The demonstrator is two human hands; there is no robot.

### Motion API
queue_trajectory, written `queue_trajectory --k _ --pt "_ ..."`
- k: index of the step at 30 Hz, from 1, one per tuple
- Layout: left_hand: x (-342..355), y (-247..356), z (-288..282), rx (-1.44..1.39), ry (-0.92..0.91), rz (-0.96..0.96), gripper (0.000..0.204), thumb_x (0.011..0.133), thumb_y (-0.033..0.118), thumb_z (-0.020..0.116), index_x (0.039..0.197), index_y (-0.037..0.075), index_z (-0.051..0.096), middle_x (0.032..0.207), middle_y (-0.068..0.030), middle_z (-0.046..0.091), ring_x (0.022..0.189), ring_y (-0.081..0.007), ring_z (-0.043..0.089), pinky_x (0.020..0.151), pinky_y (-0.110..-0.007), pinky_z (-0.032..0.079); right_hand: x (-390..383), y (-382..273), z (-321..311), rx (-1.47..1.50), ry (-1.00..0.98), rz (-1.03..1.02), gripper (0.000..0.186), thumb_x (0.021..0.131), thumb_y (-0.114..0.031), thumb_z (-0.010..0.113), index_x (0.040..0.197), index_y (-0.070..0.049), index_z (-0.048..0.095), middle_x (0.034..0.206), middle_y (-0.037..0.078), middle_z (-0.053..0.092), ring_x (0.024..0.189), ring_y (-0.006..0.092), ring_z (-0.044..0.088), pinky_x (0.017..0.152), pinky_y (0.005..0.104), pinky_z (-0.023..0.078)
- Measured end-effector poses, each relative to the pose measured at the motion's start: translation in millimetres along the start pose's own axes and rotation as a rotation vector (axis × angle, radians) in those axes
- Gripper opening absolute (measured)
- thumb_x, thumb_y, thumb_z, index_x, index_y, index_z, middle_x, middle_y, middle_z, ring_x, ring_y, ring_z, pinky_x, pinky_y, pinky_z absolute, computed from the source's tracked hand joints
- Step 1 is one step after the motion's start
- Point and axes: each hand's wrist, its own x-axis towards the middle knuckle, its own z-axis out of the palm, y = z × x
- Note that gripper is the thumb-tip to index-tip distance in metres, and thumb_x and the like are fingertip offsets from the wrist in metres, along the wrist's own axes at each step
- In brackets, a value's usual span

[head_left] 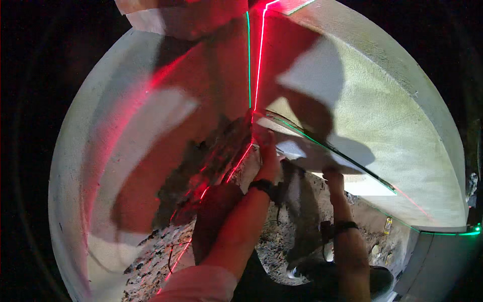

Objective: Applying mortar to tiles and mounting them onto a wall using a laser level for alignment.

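Note:
A long white board (370,186), like a skirting strip, lies low against the right wall and runs out from the corner. My left hand (267,151) holds its end by the corner; red light and shadow blur the separate fingers. Farther along the strip, my right hand (334,176) is closed at its lower edge, fingers curled. A dark band circles each wrist. A thin green laser line follows the dark upper edge of the strip, and a bright red line drops down the corner and across the floor.
Rubble and grit (276,251) cover the floor. The left wall (126,166) has a rough, broken base. A small yellow object (388,225) lies at the right, near a large grey block-like thing (427,261). A green light glows at the far right. Big shadows fall on both walls.

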Motion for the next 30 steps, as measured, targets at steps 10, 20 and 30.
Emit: queue_trajectory --k 10,20,30 --pt "16 21 -29 -0.036 -0.128 -0.296 0.093 0.086 0.029 0.071 0.154 0.019 0.007 0.156 -0.0158 0.012 0.141 -0.0314 0.022 0.108 -0.047 0.035 -21 54 -90 1.347 0.944 0.439 0.060 0.094 -0.051 0.030 0.136 -0.010 0.045 0.142 0.013 0.044 0.125 0.0335 0.046 0.101 0.0533 0.040" --pt "18 -2 -16 0.002 -0.181 -0.116 0.052 0.097 0.048 0.050 0.131 0.008 0.045 0.120 -0.0114 0.053 0.108 -0.0246 0.054 0.076 -0.035 0.056 10 25 -104 1.555 0.941 0.342 0.061 0.094 -0.049 0.030 0.139 -0.010 0.042 0.146 0.013 0.041 0.131 0.0337 0.041 0.105 0.0546 0.035" --pt "16 21 -14 -0.370 -0.127 -0.357 0.050 0.097 0.042 0.051 0.136 0.013 0.040 0.135 -0.0088 0.045 0.120 -0.0273 0.049 0.083 -0.046 0.058 20 46 -116 1.498 1.018 0.268 0.060 0.094 -0.046 0.035 0.139 -0.006 0.043 0.147 0.014 0.040 0.132 0.0365 0.040 0.108 0.0576 0.031"
